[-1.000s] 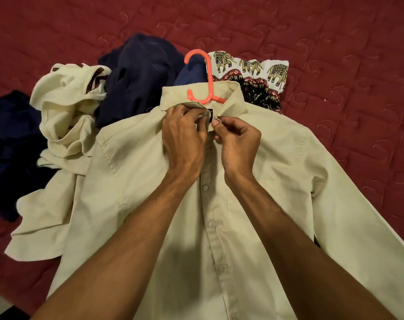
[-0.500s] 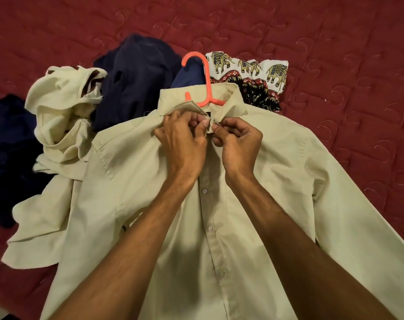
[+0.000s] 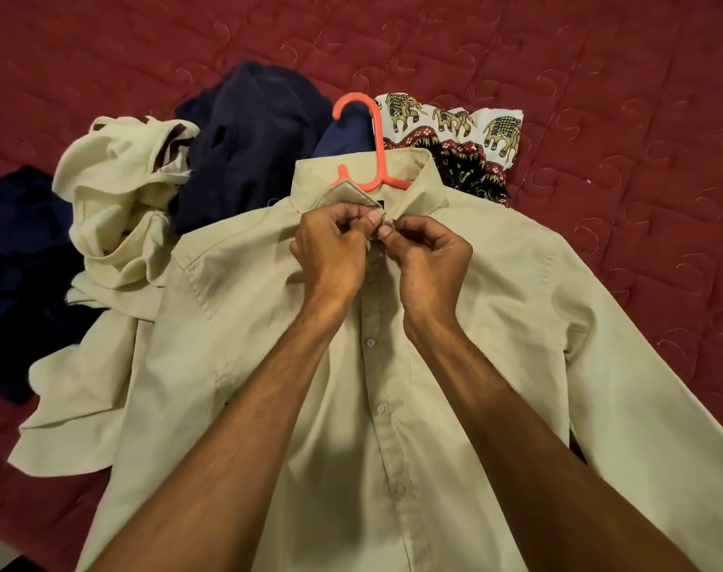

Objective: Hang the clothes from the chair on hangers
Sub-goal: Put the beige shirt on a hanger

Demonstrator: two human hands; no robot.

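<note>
A dark red quilted bedspread (image 3: pixel 599 76), stitched in squares with curled motifs, carries everything. A beige shirt (image 3: pixel 496 324) lies front up across its middle, collar toward the far side and its sleeve running off to the lower right. An orange hanger (image 3: pixel 376 134) sits in the collar, its hook lying beyond the collar on the clothes there. A crumpled cream garment (image 3: pixel 116 208) lies at the shirt's left, partly under its shoulder. Behind that lies a bunched navy garment (image 3: pixel 248 138), touching an elephant-print cloth (image 3: pixel 454 125) just past the collar. 1 more dark blue cloth (image 3: pixel 17 262) lies at the left edge.
</note>
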